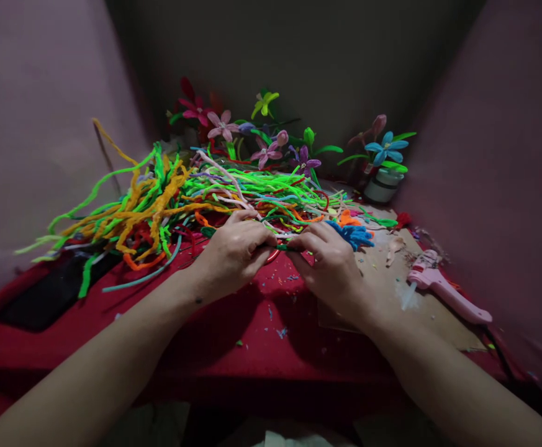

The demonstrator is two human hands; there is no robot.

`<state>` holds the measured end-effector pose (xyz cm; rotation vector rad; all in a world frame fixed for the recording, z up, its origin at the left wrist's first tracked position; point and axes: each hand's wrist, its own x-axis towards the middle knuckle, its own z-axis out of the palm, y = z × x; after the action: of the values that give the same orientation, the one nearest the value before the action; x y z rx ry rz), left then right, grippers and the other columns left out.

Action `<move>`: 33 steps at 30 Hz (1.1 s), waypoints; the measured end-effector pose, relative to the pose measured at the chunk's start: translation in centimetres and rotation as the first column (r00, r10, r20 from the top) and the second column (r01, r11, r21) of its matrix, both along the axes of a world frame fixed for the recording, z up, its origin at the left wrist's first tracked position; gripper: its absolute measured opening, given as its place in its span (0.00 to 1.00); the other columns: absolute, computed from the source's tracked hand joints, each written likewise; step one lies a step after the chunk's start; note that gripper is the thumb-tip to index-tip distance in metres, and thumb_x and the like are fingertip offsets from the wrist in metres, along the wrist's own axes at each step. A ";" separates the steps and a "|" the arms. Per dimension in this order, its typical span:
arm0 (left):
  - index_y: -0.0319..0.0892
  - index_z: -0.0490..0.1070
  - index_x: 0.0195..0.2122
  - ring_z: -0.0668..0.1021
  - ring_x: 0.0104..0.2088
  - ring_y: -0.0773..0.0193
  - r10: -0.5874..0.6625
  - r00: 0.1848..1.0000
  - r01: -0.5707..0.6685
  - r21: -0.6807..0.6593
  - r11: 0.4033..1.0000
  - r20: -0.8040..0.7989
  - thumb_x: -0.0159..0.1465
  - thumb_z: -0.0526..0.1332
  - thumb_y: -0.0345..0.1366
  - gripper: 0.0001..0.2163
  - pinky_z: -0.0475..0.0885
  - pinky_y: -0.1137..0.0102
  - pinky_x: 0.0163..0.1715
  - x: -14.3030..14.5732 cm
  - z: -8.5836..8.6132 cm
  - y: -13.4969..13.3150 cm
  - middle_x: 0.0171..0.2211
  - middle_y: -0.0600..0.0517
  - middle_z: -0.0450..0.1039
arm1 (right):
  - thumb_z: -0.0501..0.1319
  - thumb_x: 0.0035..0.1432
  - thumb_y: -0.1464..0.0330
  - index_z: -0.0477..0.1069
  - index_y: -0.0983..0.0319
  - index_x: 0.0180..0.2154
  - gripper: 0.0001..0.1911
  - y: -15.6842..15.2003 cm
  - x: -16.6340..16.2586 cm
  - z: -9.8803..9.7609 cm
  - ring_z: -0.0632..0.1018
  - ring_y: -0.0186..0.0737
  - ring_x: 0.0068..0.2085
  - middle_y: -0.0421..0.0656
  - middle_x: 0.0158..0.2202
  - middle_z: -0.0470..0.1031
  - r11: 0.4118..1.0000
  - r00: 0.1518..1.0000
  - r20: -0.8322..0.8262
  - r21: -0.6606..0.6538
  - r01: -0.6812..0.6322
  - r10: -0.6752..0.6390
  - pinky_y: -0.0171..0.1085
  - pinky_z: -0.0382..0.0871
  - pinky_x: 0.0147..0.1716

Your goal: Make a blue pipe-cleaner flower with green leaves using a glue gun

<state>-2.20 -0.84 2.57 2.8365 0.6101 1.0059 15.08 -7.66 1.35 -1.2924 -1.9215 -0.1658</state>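
Observation:
My left hand (pixel 240 245) and my right hand (pixel 330 264) are close together above the middle of the red cloth. Between their pinched fingertips runs a short dark green pipe cleaner (pixel 281 247), each hand closed on one end. Most of it is hidden by the fingers. Just behind the hands lies a large heap of pipe cleaners (pixel 252 180), mainly bright green and orange with some pink, red and blue. A bundle of blue pipe-cleaner pieces (pixel 355 234) rests right beside my right hand.
Pipe-cleaner flowers (pixel 266 152) stand at the back, with a blue flower (pixel 386 149) above a small jar (pixel 383 185). On the right, a pink glue gun (pixel 447 288) rests on a cardboard sheet (pixel 382 273). A black flat object (pixel 56 295) lies left. Fuzz scraps dot the red cloth (pixel 252 347).

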 end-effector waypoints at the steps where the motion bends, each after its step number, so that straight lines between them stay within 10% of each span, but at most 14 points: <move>1: 0.42 0.69 0.27 0.75 0.29 0.65 -0.003 1.000 0.003 -0.004 1.000 0.006 0.57 0.54 0.29 0.06 0.63 0.61 0.51 0.0 -0.1 0.0 0.25 0.52 0.75 | 0.57 0.56 0.72 0.72 0.64 0.28 0.07 0.0 -0.1 -0.1 0.71 0.40 0.33 0.45 0.27 0.71 0.999 0.998 0.061 0.034 0.011 -0.013 0.39 0.64 0.34; 6: 0.41 0.69 0.28 0.74 0.29 0.65 -0.038 0.999 0.040 0.063 0.997 -0.026 0.59 0.53 0.28 0.06 0.62 0.60 0.51 0.1 -0.8 0.2 0.25 0.52 0.74 | 0.54 0.59 0.72 0.75 0.63 0.29 0.11 0.1 -0.5 0.1 0.70 0.40 0.34 0.46 0.28 0.75 0.997 0.986 0.166 0.069 -0.035 0.023 0.40 0.62 0.36; 10: 0.41 0.67 0.29 0.73 0.29 0.67 -0.120 0.993 0.122 0.138 0.983 -0.020 0.61 0.51 0.27 0.08 0.62 0.61 0.52 0.0 -0.8 -0.2 0.25 0.53 0.71 | 0.60 0.53 0.70 0.75 0.63 0.26 0.06 0.8 0.1 1.0 0.69 0.37 0.31 0.43 0.26 0.73 0.961 0.946 -0.295 -0.195 -0.197 0.134 0.39 0.61 0.34; 15: 0.41 0.67 0.30 0.74 0.33 0.66 -0.169 0.976 0.166 0.035 0.985 0.137 0.61 0.53 0.27 0.06 0.66 0.64 0.49 -0.1 0.1 -1.4 0.27 0.52 0.72 | 0.66 0.39 0.71 0.73 0.65 0.22 0.04 2.1 0.4 0.7 0.66 0.29 0.19 0.38 0.18 0.70 0.554 0.364 -0.910 -0.412 -0.724 -0.200 0.31 0.55 0.20; 17: 0.41 0.68 0.31 0.75 0.37 0.63 -0.083 0.966 0.085 0.005 0.996 0.247 0.60 0.54 0.27 0.05 0.68 0.66 0.45 0.0 0.0 -1.7 0.28 0.51 0.73 | 0.66 0.36 0.72 0.73 0.65 0.21 0.04 2.1 -0.5 -0.1 0.62 0.26 0.17 0.36 0.15 0.67 0.530 0.153 -0.943 -0.294 -0.795 -0.294 0.29 0.51 0.17; 20: 0.41 0.68 0.30 0.75 0.36 0.63 0.050 0.934 -0.071 0.046 0.996 0.355 0.59 0.55 0.28 0.04 0.70 0.66 0.42 0.5 -0.8 -1.5 0.28 0.51 0.72 | 0.66 0.37 0.74 0.73 0.65 0.22 0.04 1.6 -2.1 -1.1 0.62 0.25 0.17 0.36 0.17 0.67 0.678 -0.016 -0.963 -0.178 -0.713 -0.270 0.29 0.51 0.17; 23: 0.41 0.67 0.29 0.74 0.30 0.64 0.097 0.938 -0.170 0.196 0.966 0.334 0.58 0.55 0.27 0.04 0.68 0.62 0.45 0.9 -1.4 -1.2 0.25 0.52 0.71 | 0.66 0.42 0.71 0.74 0.63 0.24 0.03 0.7 -3.1 -1.5 0.65 0.27 0.20 0.36 0.19 0.69 0.829 0.180 -0.973 -0.216 -0.515 -0.141 0.31 0.56 0.19; 28: 0.39 0.68 0.30 0.71 0.28 0.63 0.170 0.970 -0.226 0.378 0.898 0.176 0.59 0.52 0.26 0.07 0.65 0.57 0.49 1.5 -1.4 -1.7 0.24 0.50 0.70 | 0.59 0.54 0.71 0.74 0.63 0.25 0.07 -0.5 -2.5 -1.1 0.69 0.33 0.25 0.41 0.22 0.72 1.000 0.873 -0.487 -0.022 -0.008 -0.004 0.34 0.62 0.27; 33: 0.38 0.69 0.27 0.71 0.29 0.62 0.176 0.984 -0.153 0.453 0.879 -0.009 0.61 0.49 0.25 0.11 0.62 0.56 0.52 1.7 -1.3 -2.0 0.24 0.49 0.69 | 0.53 0.57 0.74 0.73 0.64 0.23 0.14 -0.8 -1.5 -1.0 0.68 0.35 0.25 0.44 0.20 0.70 0.977 0.989 0.084 0.184 0.107 -0.124 0.36 0.60 0.26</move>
<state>-0.55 -2.81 1.32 3.2643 0.7150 1.2530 13.61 -8.41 0.39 -1.2944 -1.8636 -0.4571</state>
